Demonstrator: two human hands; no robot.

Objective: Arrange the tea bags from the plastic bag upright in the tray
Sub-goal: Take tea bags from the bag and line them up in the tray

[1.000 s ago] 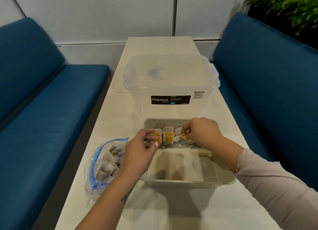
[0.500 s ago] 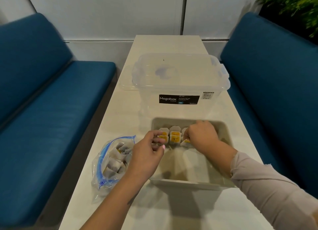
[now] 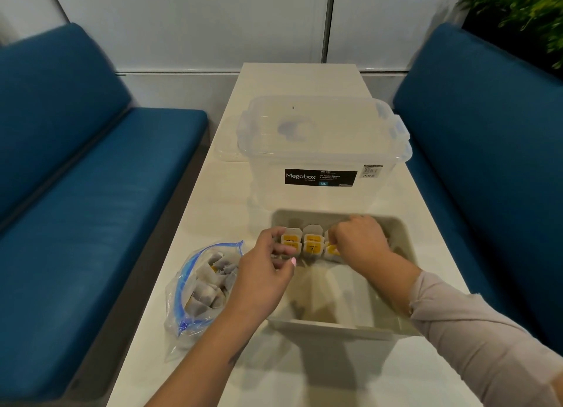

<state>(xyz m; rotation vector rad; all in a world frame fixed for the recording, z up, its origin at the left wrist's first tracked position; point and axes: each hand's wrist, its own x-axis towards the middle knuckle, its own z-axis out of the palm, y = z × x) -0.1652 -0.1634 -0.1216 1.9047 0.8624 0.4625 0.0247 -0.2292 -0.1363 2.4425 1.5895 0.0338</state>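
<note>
A beige tray (image 3: 341, 329) sits on the table in front of me. Tea bags with yellow tags (image 3: 312, 244) stand upright in a row at its far end. My left hand (image 3: 265, 272) pinches the leftmost tea bag (image 3: 291, 242) of the row. My right hand (image 3: 358, 242) is curled over the rightmost tea bag (image 3: 331, 250) and grips it, hiding most of it. A clear plastic bag (image 3: 201, 284) with a blue zip lies left of the tray, with several tea bags inside.
A clear Megabox storage box (image 3: 323, 150) with a lid stands just beyond the tray. Another clear lid (image 3: 227, 144) lies to its left. Blue bench seats (image 3: 91, 208) flank the narrow table (image 3: 304, 376). A plant (image 3: 518, 13) is at the top right.
My right hand has pushed its tea bag down into the row at the tray's far end. My left hand stays on the leftmost tea bag.
</note>
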